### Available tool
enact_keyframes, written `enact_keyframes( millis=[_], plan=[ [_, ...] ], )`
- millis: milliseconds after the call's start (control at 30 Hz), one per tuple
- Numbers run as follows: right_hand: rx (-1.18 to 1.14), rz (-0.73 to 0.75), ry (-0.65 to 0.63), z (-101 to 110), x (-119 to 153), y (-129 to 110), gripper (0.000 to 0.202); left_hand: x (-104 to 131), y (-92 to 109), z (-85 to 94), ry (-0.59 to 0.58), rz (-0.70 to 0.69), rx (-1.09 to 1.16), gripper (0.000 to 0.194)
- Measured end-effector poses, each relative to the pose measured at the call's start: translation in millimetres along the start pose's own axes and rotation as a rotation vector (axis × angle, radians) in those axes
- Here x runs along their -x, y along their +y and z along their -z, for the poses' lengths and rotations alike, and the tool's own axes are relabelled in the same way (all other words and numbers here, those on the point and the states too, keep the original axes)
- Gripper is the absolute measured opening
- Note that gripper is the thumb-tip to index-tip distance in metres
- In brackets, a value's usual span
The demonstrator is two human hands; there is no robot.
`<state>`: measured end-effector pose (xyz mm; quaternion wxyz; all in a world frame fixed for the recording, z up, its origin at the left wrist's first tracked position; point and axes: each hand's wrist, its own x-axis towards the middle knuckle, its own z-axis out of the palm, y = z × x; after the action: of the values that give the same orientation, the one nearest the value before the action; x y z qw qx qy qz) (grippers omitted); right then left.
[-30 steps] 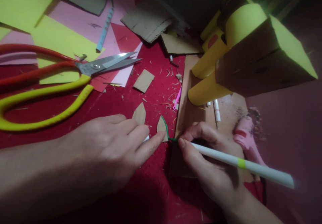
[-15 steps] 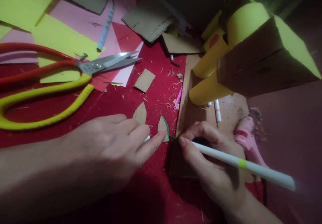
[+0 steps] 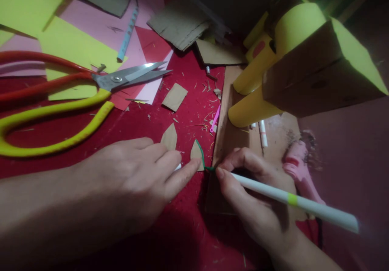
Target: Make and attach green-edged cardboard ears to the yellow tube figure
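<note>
A red cloth surface (image 3: 136,121) is spreading under everything. At the right, a large yellow paper and brown cardboard model (image 3: 300,66) is standing with its yellow tubes on a brown board (image 3: 282,141). At the left, big scissors with red and yellow handles (image 3: 105,85) are lying with their blades parted, partly over coloured paper sheets (image 3: 91,31). The left hand (image 3: 136,173) is resting palm down, its index finger pressing the base of a small pointed cardboard piece with a green edge (image 3: 196,153); whether its other fingers are gripping the partly hidden white object (image 3: 178,167) under them, I cannot tell. The right hand (image 3: 249,186) is closing its thumb and fingers around a long white marker with a yellow-green band (image 3: 273,188), whose green tip is pointing at the lower right corner of that piece. A plain pointed cardboard piece (image 3: 169,137) is lying by the left knuckles, and a small tan cardboard rectangle (image 3: 174,97) is lying farther up the cloth.
</note>
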<state>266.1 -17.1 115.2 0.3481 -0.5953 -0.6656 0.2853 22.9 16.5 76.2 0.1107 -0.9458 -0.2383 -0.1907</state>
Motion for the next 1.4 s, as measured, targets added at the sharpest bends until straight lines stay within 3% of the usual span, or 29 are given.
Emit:
enact_keyframes(
  millis=[800,967,1167,1400],
  plan=[
    [-0.045,-0.008,0.008,-1.9,3.1,3.5,0.020,1.7,8.7,-4.8,-0.023,0.071,-0.008,0.055],
    [-0.101,-0.055,-0.075,0.8,6.0,10.3,0.023,-0.2,7.0,-1.2,-0.006,0.052,0.008,0.057],
    [-0.019,-0.007,0.023,-2.3,4.3,5.1,0.021,-0.4,7.2,-2.0,-0.015,0.065,0.011,0.057],
    [-0.002,0.009,0.005,-1.8,4.3,6.2,0.021,0.1,3.0,-1.5,-0.004,0.031,0.035,0.050]
  ],
)
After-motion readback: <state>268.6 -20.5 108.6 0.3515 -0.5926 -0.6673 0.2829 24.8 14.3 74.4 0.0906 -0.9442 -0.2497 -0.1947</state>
